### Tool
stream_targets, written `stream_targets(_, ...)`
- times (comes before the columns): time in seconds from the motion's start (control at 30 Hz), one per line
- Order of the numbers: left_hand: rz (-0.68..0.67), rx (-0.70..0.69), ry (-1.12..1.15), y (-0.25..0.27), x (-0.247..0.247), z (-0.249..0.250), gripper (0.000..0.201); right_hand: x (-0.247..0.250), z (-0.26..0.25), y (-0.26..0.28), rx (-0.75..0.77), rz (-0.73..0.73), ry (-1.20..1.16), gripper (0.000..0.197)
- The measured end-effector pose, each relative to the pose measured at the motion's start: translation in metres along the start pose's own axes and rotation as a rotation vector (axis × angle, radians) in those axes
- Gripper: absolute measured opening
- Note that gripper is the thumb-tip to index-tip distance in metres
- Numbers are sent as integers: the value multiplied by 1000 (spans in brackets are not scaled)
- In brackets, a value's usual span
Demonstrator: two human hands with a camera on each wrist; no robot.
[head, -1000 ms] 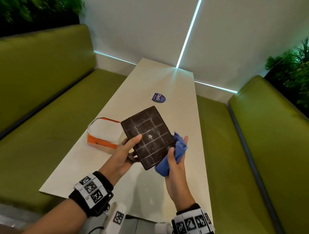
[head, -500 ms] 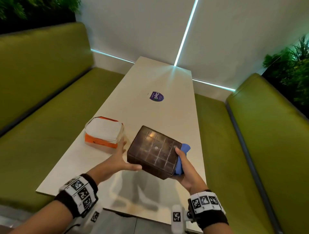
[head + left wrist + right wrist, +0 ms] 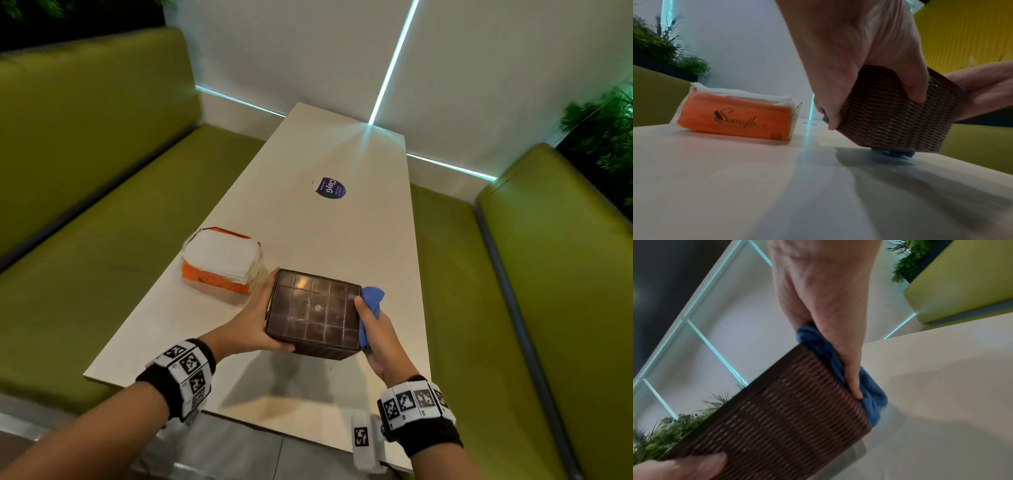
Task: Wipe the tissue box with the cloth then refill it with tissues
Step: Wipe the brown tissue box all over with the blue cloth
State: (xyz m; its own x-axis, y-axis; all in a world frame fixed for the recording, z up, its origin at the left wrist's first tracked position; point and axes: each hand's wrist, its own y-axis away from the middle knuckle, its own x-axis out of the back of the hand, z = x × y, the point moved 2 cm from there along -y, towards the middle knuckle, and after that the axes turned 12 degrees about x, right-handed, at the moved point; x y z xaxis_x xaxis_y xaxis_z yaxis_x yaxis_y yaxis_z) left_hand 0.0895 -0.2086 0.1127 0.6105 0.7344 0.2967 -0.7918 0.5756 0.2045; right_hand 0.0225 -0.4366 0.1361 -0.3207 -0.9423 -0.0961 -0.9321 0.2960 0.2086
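The dark brown woven tissue box [image 3: 313,313] is held just over the near part of the long white table [image 3: 342,240], with its gridded flat face up. The left hand [image 3: 253,322] grips its left side, thumb on the near wall. The right hand [image 3: 375,337] presses a bunched blue cloth [image 3: 372,298] against the right side. The box looks tipped, and I cannot tell if its low edge touches the table. The orange pack of white tissues [image 3: 221,262] sits just left of the box, still full. So wiping seems under way, and filling has not started.
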Motion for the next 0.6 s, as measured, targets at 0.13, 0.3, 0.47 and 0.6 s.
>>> stream_targets(0.13, 74, -30, 16, 0, -4, -6, 127, -4, 0, -3, 138, 105, 41, 14)
stream_targets(0.3, 130, -9, 52, -3, -5, -10, 131, -5, 2, -9, 190, 187, -68, 19)
stream_targets(0.47, 104, 19, 80, -9, -4, -17, 131, -5, 2, -8, 196, 148, -84, 20)
stream_targets(0.6, 121, 58, 39, -13, 0, -27, 139, 2, 8, -6, 139, 79, 7, 75)
